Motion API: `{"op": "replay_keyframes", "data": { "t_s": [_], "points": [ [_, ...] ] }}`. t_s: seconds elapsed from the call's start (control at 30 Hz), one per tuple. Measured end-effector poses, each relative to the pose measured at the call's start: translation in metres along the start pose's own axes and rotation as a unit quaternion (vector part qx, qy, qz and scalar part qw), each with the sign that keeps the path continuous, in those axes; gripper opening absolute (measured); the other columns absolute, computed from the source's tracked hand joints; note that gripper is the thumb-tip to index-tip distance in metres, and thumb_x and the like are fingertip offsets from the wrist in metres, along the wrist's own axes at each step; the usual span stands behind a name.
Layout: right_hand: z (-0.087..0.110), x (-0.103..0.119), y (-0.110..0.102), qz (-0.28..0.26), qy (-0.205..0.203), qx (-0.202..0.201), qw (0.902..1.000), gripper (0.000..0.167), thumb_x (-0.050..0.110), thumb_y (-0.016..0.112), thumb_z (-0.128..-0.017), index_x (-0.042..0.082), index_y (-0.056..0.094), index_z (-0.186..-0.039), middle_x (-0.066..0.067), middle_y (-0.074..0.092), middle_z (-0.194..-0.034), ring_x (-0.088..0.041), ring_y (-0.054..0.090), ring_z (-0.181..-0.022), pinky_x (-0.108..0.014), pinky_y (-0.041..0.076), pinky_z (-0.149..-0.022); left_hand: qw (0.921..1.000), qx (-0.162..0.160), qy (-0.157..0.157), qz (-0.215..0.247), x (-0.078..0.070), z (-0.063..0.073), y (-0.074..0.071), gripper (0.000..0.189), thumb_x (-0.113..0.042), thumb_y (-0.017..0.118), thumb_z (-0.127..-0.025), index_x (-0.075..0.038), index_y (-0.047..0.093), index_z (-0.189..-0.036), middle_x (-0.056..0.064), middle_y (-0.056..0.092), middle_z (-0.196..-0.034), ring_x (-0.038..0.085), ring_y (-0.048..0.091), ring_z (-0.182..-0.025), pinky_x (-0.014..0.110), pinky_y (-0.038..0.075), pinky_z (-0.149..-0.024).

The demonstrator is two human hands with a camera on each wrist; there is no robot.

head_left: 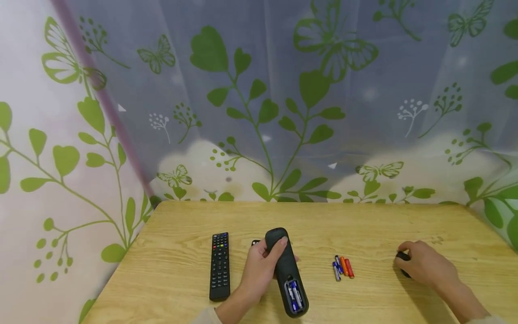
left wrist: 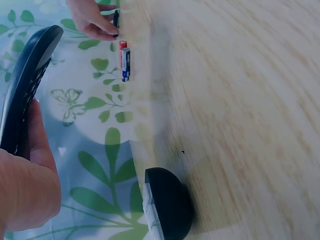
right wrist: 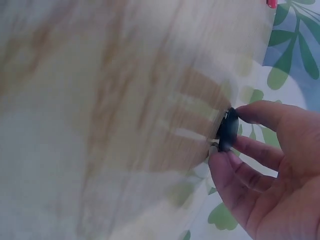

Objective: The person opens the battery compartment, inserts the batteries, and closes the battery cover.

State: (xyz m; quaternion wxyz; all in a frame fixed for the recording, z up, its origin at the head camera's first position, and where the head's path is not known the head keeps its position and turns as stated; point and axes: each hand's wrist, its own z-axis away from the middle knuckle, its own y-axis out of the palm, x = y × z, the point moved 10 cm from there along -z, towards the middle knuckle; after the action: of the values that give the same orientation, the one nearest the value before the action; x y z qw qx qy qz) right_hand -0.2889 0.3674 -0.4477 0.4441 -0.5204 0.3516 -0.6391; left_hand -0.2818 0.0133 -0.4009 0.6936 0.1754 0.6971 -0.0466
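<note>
My left hand (head_left: 259, 272) grips a black remote control (head_left: 286, 258), its back turned up and the thumb across the upper part. At the lower end its battery compartment is uncovered, with blue-and-silver batteries (head_left: 294, 296) lying inside. Off to the right, my right hand (head_left: 430, 265) pinches a small black battery cover (right wrist: 229, 130) between thumb and fingers, low over the table. Several loose batteries (head_left: 343, 266), blue, orange and red, lie together between the two hands.
A second black remote (head_left: 220, 267) lies face up left of my left hand. Partly hidden behind that hand is another remote (head_left: 255, 242), whose dark end with white keys shows in the left wrist view. The wooden table (head_left: 182, 225) ends at a leaf-patterned curtain (head_left: 259, 135).
</note>
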Motion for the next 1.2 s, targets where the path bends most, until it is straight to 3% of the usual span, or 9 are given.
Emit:
{"op": "replay_keyframes", "data": {
  "t_s": [0.13,0.3,0.63,0.73,0.9,1.03,1.2],
  "points": [
    [-0.001,0.000,0.002,0.007,0.006,0.007,0.9999,0.049,0.037,0.064,-0.090,-0.007,0.061,-0.111,-0.011,0.066,-0.093,-0.023,0.062,-0.078,-0.045,0.051,-0.065,1.0000,-0.005,0.000,0.003,0.003,0.000,-0.001,0.045,-0.034,0.056,-0.097,0.005,0.055,-0.119,0.020,0.068,-0.093,0.026,0.069,-0.083,0.031,0.058,-0.067],
    [-0.001,0.000,0.001,0.007,0.006,-0.001,1.0000,0.050,0.039,0.062,-0.089,-0.006,0.062,-0.110,-0.011,0.066,-0.092,-0.021,0.061,-0.074,-0.043,0.051,-0.061,0.9999,-0.010,-0.008,0.010,0.007,-0.001,-0.002,0.044,-0.034,0.058,-0.096,0.005,0.057,-0.116,0.022,0.069,-0.091,0.024,0.070,-0.079,0.030,0.058,-0.060],
    [0.004,0.014,0.000,-0.068,-0.009,-0.028,0.9972,0.052,0.039,0.060,-0.093,-0.007,0.058,-0.116,-0.012,0.062,-0.095,-0.023,0.060,-0.076,-0.040,0.050,-0.059,0.9998,-0.014,-0.004,-0.012,0.009,-0.002,-0.006,0.045,-0.037,0.056,-0.097,0.002,0.057,-0.117,0.020,0.069,-0.092,0.023,0.069,-0.076,0.028,0.057,-0.057],
    [0.012,0.036,-0.002,-0.137,-0.018,-0.036,0.9898,0.047,0.032,0.060,-0.094,-0.007,0.055,-0.120,-0.011,0.060,-0.097,-0.020,0.061,-0.074,-0.036,0.051,-0.057,0.9998,-0.015,-0.002,-0.012,0.010,-0.002,-0.007,0.044,-0.036,0.056,-0.097,0.003,0.056,-0.118,0.020,0.069,-0.092,0.024,0.069,-0.079,0.030,0.058,-0.060],
    [0.029,0.092,-0.004,-0.251,-0.048,-0.040,0.9659,0.045,0.030,0.064,-0.093,-0.001,0.055,-0.124,-0.010,0.060,-0.103,-0.019,0.063,-0.077,-0.036,0.052,-0.058,0.9998,-0.018,-0.006,0.000,0.014,-0.004,-0.005,0.045,-0.033,0.055,-0.098,0.005,0.054,-0.120,0.024,0.068,-0.094,0.026,0.070,-0.082,0.031,0.058,-0.062],
    [0.045,0.143,-0.005,-0.268,-0.081,-0.061,0.9579,0.039,0.032,0.068,-0.089,0.008,0.060,-0.118,-0.006,0.059,-0.103,-0.016,0.061,-0.080,-0.033,0.050,-0.058,0.9996,-0.025,-0.009,-0.002,0.016,-0.004,-0.003,0.046,-0.036,0.057,-0.096,0.004,0.056,-0.119,0.023,0.068,-0.094,0.025,0.070,-0.079,0.031,0.058,-0.058],
    [0.064,0.200,-0.002,-0.258,-0.167,-0.082,0.9481,0.027,0.028,0.071,-0.088,0.012,0.063,-0.109,-0.001,0.058,-0.096,-0.009,0.060,-0.072,-0.027,0.052,-0.059,0.9994,-0.033,-0.008,-0.006,0.016,-0.003,-0.003,0.045,-0.037,0.057,-0.096,0.002,0.057,-0.117,0.021,0.069,-0.092,0.025,0.070,-0.077,0.033,0.058,-0.059]
  ]
}}
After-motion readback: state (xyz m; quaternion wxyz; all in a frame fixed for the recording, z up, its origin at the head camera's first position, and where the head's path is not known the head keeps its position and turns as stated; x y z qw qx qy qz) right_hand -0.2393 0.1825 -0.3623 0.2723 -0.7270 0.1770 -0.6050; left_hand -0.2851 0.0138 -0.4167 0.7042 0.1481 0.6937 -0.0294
